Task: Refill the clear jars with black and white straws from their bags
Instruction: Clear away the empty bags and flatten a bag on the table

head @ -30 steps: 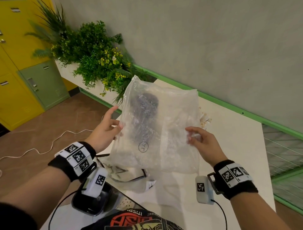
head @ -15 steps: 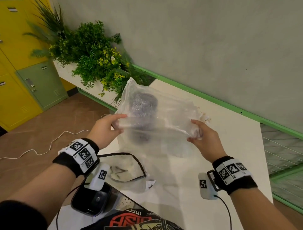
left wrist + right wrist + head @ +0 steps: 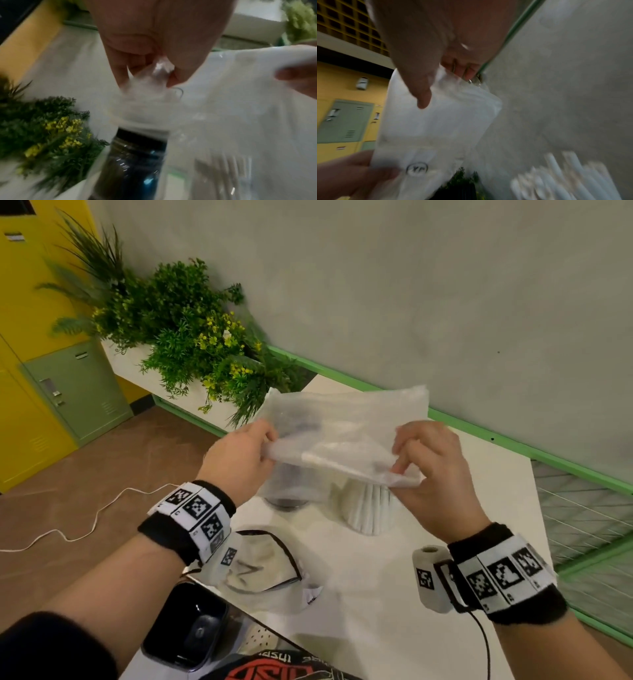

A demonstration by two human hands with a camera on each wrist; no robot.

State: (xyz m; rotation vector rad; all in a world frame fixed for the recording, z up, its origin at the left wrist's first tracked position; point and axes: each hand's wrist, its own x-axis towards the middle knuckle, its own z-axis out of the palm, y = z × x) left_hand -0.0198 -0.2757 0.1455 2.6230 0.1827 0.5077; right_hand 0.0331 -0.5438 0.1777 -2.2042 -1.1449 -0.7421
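The clear plastic bag [image 3: 346,436], a second ago held up flat like a sheet, is now folded over and brought down, stretched level between the hands just above the two jars. That suggests it is empty and being folded away, so the refill looks close to done. The left hand [image 3: 239,460] pinches one end of the bag, the right hand [image 3: 431,470] pinches the other. The film is thin, crinkly and cloudy. Below the bag, the jar of white straws [image 3: 368,508] fans out, ribbed and stiff; the jar of black straws [image 3: 286,491] stands beside it, glossy and cylindrical.
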